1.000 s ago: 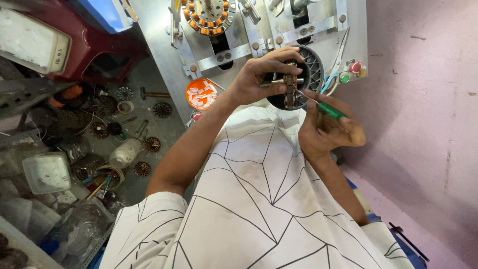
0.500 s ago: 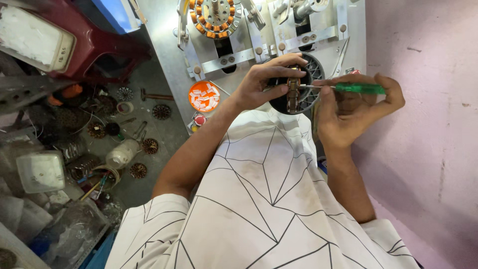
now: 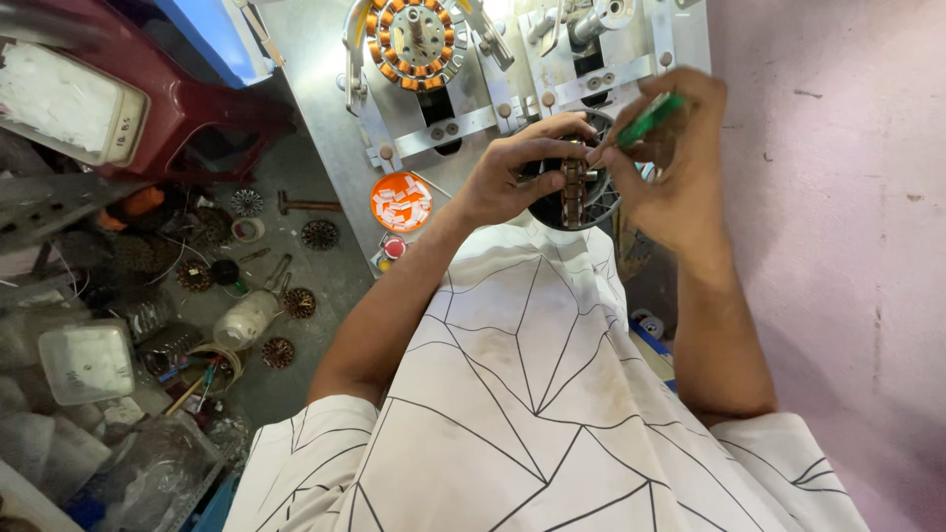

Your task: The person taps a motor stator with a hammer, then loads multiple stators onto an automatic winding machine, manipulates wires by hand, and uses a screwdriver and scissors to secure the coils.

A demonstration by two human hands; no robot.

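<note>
Green tool [image 3: 648,120] and dark stator [image 3: 572,192] (partly hidden) fill both hands.

above hands: metal fixture plate [image 3: 325,89] with the copper-wound stator [image 3: 412,37] and clamps [image 3: 591,69] sits right behind; tight.
between hands: left hand [image 3: 512,177] and right hand [image 3: 670,167] nearly meet over the dark round stator [image 3: 576,192]; no gap to pass.
right side: pink wall [image 3: 838,246] just beside the right forearm; narrow lane only.
left side: orange lid of white chips [image 3: 402,201] near the left wrist, bare grey floor past it.
far left: floor cluttered with rotor discs [image 3: 319,233], white bottle [image 3: 244,319], plastic boxes [image 3: 87,362], red stool [image 3: 187,99].
</note>
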